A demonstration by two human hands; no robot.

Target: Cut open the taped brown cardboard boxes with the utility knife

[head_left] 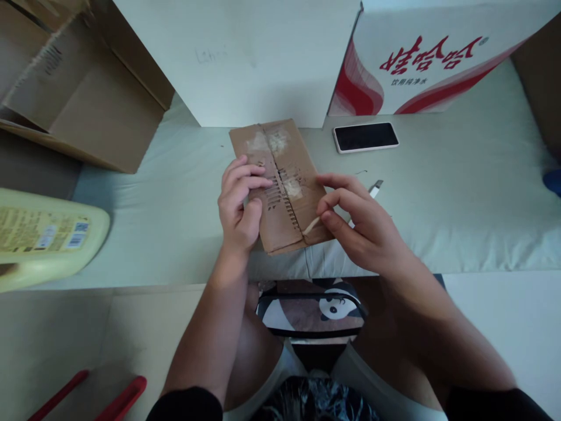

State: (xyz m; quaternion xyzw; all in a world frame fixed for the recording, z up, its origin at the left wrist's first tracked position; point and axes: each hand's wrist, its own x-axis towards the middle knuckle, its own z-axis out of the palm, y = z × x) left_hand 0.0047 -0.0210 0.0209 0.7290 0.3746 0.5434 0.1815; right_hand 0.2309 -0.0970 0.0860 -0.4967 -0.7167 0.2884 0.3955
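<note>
A flattened-looking brown cardboard box (284, 204) lies at a slant on the pale green cloth surface, with a seam along its middle and whitish torn patches. My left hand (241, 204) rests on its left side, fingers bent over the top face, holding it. My right hand (357, 222) pinches a thin pale strip (311, 225) between thumb and index finger at the box's near right edge; the strip's other end touches the seam. A box cutter (376, 188) lies just behind my right hand, partly hidden by it.
Behind the box stand a white panel (263, 64) and a white-and-red carton (421, 76). A phone (366, 137) lies on the cloth (473, 193). Open cardboard boxes (100, 88) are at the back left, a yellow-green jug (48, 237) at the left.
</note>
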